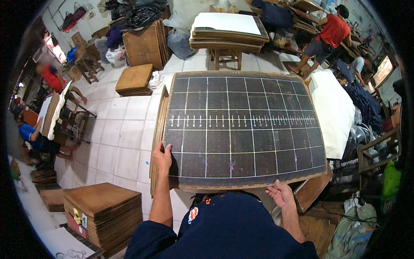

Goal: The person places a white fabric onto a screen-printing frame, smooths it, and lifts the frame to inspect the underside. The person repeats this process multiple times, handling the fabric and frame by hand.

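Note:
A large dark board (241,142) with white grid lines and a row of short ruler-like marks lies flat in front of me. Its left edge is gripped by my left hand (161,159), the thumb near the top face. At the near edge, right of the middle, my right hand (282,196) is closed on the rim with the thumb at the edge and the fingers curled partly out of sight. Edges of brown boards (157,146) show beneath it on the left.
A tall stack of brown boards (103,203) stands at lower left, a low stack (134,78) beyond. White cloth (331,112) lies against the right side. At the back, a stool (226,58) bears boards and a white sheet. Other people work at far left and far right.

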